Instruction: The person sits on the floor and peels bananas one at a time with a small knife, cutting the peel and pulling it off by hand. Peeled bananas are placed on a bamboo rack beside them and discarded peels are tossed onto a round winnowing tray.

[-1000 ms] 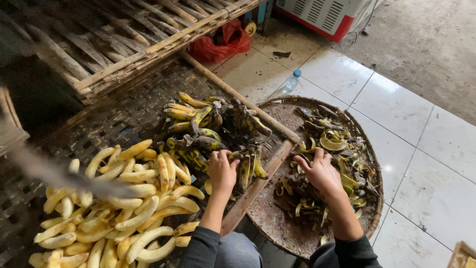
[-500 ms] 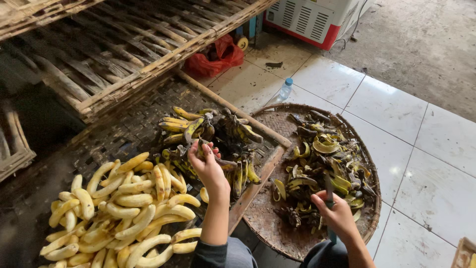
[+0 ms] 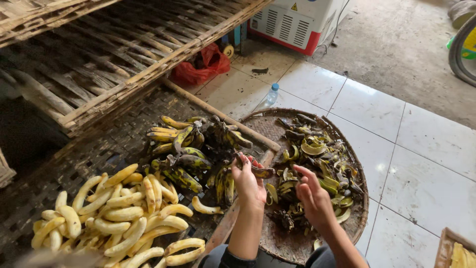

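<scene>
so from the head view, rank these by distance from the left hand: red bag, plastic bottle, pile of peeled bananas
1. Pile of peeled bananas, just left of the left hand.
2. Plastic bottle, beyond it on the tiles.
3. Red bag, farthest, under the rack.

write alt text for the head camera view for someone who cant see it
A person's left hand holds a dark unpeeled banana while the right hand hovers over a round woven tray of peels. Peeled bananas lie on a woven mat beside unpeeled ones.

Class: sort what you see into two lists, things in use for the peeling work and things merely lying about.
In use:
left hand holding an unpeeled banana
right hand
unpeeled pile
peeled bananas
peel basket

Lying about:
plastic bottle
red bag
white machine
</scene>
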